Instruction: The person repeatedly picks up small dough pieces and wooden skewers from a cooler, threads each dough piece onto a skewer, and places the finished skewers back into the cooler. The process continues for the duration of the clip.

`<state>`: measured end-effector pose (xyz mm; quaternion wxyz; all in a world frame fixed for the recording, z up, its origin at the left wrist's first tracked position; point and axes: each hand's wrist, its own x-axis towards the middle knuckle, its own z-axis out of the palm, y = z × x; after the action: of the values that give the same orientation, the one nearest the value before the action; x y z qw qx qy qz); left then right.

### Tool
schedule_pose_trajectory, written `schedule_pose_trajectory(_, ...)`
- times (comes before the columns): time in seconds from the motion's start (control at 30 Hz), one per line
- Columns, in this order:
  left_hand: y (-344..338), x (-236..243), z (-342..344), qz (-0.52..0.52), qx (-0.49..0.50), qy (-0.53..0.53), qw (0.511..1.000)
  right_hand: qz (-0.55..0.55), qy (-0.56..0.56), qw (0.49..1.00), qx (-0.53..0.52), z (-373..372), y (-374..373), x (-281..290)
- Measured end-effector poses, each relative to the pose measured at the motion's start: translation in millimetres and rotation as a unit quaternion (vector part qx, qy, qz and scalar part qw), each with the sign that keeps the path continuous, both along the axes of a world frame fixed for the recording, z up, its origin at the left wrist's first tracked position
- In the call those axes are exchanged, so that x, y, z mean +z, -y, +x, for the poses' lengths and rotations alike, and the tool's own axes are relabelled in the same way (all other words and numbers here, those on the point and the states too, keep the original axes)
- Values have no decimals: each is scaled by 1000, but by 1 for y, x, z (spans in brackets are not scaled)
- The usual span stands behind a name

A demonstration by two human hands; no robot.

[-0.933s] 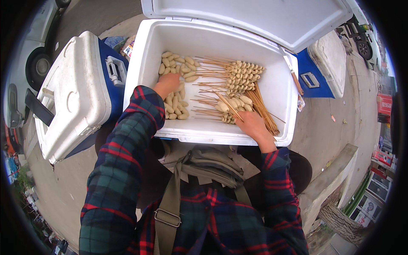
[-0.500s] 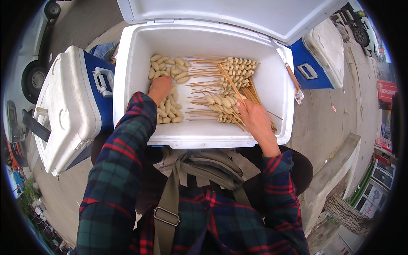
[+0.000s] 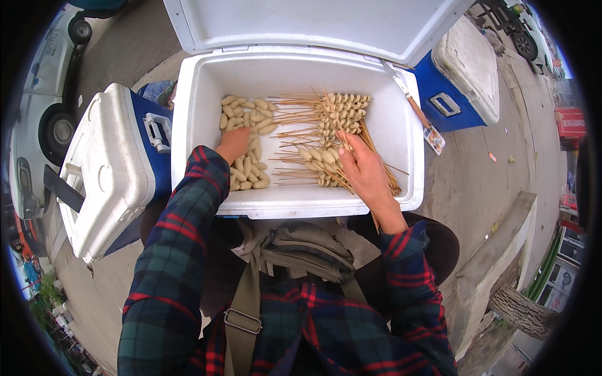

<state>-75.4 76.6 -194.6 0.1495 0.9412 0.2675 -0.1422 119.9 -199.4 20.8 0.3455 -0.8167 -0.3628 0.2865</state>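
My left hand point(image 3: 235, 145) reaches into a heap of pale, oblong food pieces point(image 3: 246, 174) at the left of an open white cooler box point(image 3: 194, 135). Its fingers are bent down among the pieces, and their tips are hidden. My right hand point(image 3: 369, 177) is closed round a thin wooden skewer point(image 3: 332, 108), which slants up and left from the thumb and finger. Beneath and beside that hand lie stacked skewers of pale food point(image 3: 345, 111), their bare sticks pointing left. More loose wooden sticks point(image 3: 395, 183) lie to the right of them.
A knife with a wooden handle point(image 3: 415, 108) rests across the cooler's right rim. The raised lid point(image 3: 313, 25) stands at the back. Blue-and-white coolers flank the box, one on the left point(image 3: 106, 169) and another on the right point(image 3: 464, 75). A bag point(image 3: 307, 250) hangs before me.
My right hand has shifted slightly, and the skewer in it now stands steeper. My left hand stays among the pale pieces. The whole view has moved a little.
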Motion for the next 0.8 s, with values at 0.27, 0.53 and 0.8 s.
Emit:
schedule_pose_trajectory(0.27,-5,-16,6,51,-18,26,998,10,-60,998,6,-4,-9,-5)
schedule_pose_trajectory(0.53,-3,81,43,-462,399,325,722,65,-128,990,15,-26,-11,11)
schedule_pose_trajectory(0.8,36,177,31,-689,364,498,381,134,-163,977,46,-65,-9,12)
